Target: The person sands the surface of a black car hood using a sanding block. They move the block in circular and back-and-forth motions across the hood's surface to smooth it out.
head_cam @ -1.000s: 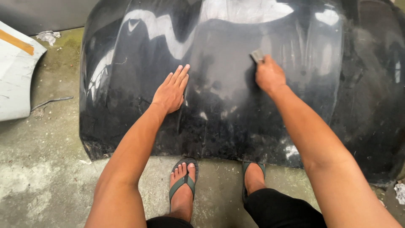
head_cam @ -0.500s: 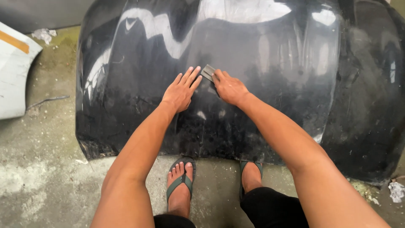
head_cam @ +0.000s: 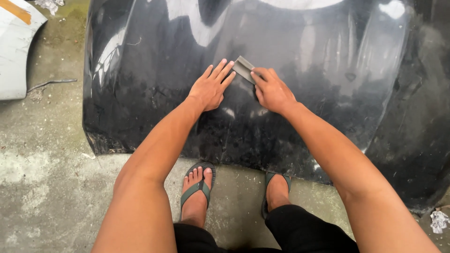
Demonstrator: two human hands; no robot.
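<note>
Both hands on the black panel (head_cam: 300,61): left hand (head_cam: 212,89) flat (fingers spread), right hand (head_cam: 272,91) pressing grey sandpaper (head_cam: 243,69).

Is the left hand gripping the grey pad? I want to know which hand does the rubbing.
No, the left hand lies flat and open on the black panel, while the right hand holds the grey pad.

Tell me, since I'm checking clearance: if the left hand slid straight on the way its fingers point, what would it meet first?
Probably the grey sanding pad under the right hand; the left hand points up-right, fingertips nearly touching it.
</note>
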